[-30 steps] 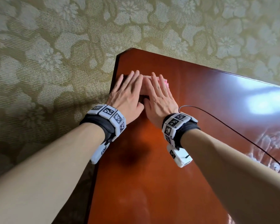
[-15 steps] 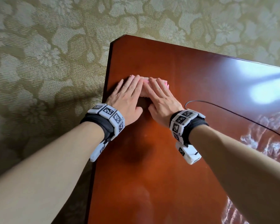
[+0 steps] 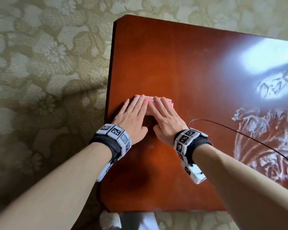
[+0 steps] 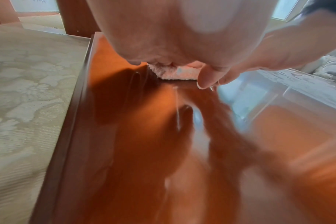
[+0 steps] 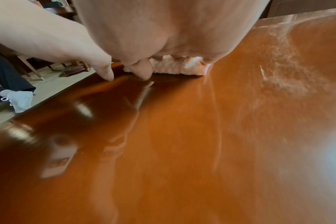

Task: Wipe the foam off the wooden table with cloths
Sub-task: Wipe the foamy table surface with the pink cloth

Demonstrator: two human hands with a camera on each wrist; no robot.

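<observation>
A folded pink cloth lies on the glossy red-brown wooden table, near its left edge. My left hand and right hand lie side by side on it, fingers straight, pressing it flat, so only its far edge and right corner show. The left wrist view shows the fluffy cloth under the palm; in the right wrist view the cloth peeks out below the hand. White streaked foam covers the table to the right of my hands, with a faint patch of foam in the right wrist view.
A thin black cable runs from my right wristband across the foam. Patterned beige carpet surrounds the table. The table's near edge is close to me, and a white shoe stands on the floor.
Both hands have slid the cloth toward me along the left edge, away from the far corner. More foam has come into view at the right.
</observation>
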